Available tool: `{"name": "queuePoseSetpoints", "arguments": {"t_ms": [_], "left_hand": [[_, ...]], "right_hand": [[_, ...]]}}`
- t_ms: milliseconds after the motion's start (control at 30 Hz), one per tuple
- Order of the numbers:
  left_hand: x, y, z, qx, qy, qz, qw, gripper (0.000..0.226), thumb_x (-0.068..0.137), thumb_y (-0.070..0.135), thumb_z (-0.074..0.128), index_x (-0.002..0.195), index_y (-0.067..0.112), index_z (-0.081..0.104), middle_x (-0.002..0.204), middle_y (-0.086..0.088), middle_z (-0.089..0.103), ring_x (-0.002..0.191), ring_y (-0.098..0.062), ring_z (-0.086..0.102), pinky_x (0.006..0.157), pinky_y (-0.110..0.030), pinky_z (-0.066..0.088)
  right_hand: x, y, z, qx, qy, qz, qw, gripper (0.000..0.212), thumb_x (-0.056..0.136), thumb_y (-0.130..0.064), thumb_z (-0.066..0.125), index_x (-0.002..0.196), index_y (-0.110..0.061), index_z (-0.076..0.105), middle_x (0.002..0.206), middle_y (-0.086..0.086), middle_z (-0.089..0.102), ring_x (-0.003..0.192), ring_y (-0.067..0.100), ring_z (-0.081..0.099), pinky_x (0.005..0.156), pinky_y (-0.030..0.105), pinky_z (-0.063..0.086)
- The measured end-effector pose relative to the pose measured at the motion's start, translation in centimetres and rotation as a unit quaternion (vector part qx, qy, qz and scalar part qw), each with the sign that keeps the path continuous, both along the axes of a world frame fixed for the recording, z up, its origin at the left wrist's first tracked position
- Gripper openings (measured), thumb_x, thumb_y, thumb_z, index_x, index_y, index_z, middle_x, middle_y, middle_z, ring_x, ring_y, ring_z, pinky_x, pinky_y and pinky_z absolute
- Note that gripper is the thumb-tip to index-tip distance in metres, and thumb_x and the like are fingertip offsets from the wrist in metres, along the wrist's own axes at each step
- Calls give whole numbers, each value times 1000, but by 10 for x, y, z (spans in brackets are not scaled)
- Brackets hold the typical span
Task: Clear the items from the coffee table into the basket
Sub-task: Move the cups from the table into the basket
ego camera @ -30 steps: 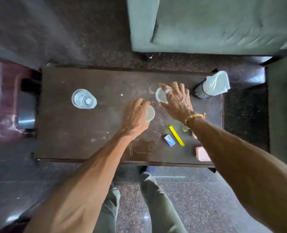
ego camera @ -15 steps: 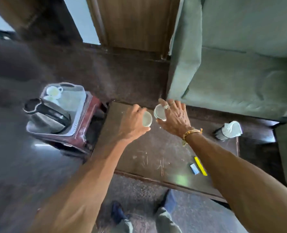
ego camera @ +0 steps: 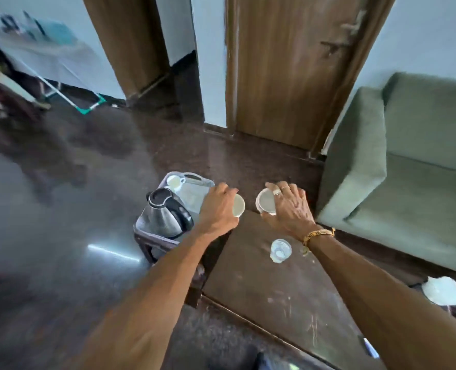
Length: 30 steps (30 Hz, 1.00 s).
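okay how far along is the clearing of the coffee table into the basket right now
Done: a kettle and a mug already sit in the basket. In hand: the left hand and the right hand each carry a small white cup toward it. Left: a clear glass stands on the table, with a white cloth at the far right edge.

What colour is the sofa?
Green: the sofa shows clearly at the right of the head view.

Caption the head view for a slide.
Each hand, left and right, carries a white cup toward the basket holding a kettle; a glass remains on the table.
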<state>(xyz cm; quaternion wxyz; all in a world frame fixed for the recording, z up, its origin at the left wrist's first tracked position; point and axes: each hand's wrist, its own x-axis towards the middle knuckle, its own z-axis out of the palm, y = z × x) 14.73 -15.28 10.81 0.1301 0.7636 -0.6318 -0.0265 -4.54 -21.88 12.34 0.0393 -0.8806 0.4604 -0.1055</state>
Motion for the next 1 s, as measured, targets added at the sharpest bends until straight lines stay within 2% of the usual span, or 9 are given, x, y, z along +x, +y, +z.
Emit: {"name": "queuePoseSetpoints", "arguments": {"t_ms": [100, 167, 233, 300, 433, 600, 733, 833, 1000], "left_hand": [[19, -3, -7, 32, 18, 15, 999, 57, 62, 18, 74, 117, 22, 57, 117, -1, 54, 102, -27, 52, 86, -39, 52], [29, -2, -16, 44, 33, 27, 998, 59, 63, 13, 72, 120, 21, 56, 117, -3, 53, 100, -27, 50, 86, -33, 48], [36, -1, -22, 59, 35, 34, 997, 65, 65, 11, 72, 127, 18, 52, 116, -6, 53, 102, -28, 49, 86, -33, 44], [45, -3, -27, 68, 32, 39, 996, 70, 66, 9, 72, 132, 17, 49, 116, -8, 54, 104, -28, 51, 89, -35, 46], [71, -14, -31, 82, 21, 74, 994, 65, 65, 7, 71, 127, 16, 53, 118, -9, 52, 106, -29, 51, 91, -37, 47], [111, -34, -30, 78, -26, 83, 993, 64, 69, 11, 68, 131, 13, 53, 126, -11, 54, 112, -30, 54, 96, -37, 45], [145, -53, -29, 76, -35, 87, 993, 67, 71, 16, 68, 135, 13, 51, 133, -8, 53, 118, -28, 52, 101, -36, 44], [173, -66, -30, 85, -44, 93, 991, 63, 69, 20, 71, 130, 20, 54, 126, -2, 56, 115, -25, 53, 97, -37, 48], [220, -100, -48, 126, -80, 69, 986, 58, 74, 28, 67, 130, 22, 54, 130, 2, 55, 118, -24, 49, 100, -34, 43]], "right_hand": [[27, -12, -9, -5, 17, 31, 999, 73, 81, -49, 69, 143, -16, 49, 131, 8, 54, 115, 30, 51, 99, 43, 38], [44, -22, -17, 4, 40, 65, 997, 72, 83, -50, 65, 145, -16, 48, 133, 8, 53, 116, 30, 50, 101, 43, 37], [59, -30, -24, 6, 55, 93, 994, 70, 83, -49, 65, 143, -15, 50, 131, 9, 54, 116, 30, 51, 101, 43, 37], [74, -38, -28, 19, 64, 112, 992, 67, 82, -48, 66, 140, -18, 53, 129, 7, 56, 115, 29, 51, 102, 43, 37], [106, -61, -31, 5, 121, 168, 978, 58, 83, -51, 62, 133, -21, 57, 125, 2, 61, 118, 26, 50, 106, 41, 30], [141, -87, -29, -8, 123, 181, 976, 47, 84, -46, 61, 125, -23, 63, 122, 2, 64, 117, 27, 51, 105, 43, 31], [173, -106, -28, -1, 119, 183, 976, 58, 82, -45, 66, 135, -22, 55, 131, 2, 60, 126, 27, 47, 108, 43, 30], [201, -119, -33, 1, 125, 175, 977, 58, 83, -42, 66, 136, -22, 53, 132, 3, 59, 126, 28, 47, 107, 43, 30], [255, -141, -54, 1, 164, 137, 977, 62, 81, -42, 69, 137, -20, 53, 127, 4, 62, 123, 29, 48, 102, 45, 33]]}}
